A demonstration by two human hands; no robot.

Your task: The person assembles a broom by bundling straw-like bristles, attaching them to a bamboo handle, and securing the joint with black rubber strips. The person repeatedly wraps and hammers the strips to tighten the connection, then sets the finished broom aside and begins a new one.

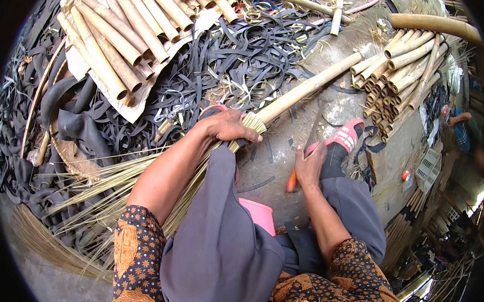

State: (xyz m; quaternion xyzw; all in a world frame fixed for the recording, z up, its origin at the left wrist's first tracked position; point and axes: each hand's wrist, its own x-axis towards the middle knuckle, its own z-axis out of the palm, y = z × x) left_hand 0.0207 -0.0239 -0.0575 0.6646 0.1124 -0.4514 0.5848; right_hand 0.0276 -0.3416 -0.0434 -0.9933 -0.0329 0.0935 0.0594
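In the head view, the left hand (226, 125) clamps the broom (144, 182) where its straw bundle meets the bamboo handle (310, 86), across the left knee. The right hand (309, 166) is closed on an orange-handled tool (291, 182) beside the red sandal (343, 136). Black rubber strips (236, 57) and 2 piles of bamboo sticks (398, 69) lie beyond.

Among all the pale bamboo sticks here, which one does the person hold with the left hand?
The long pale bamboo stick lying alone across the floor: the left hand grips its straw-bound end. The others lie untouched in two piles.
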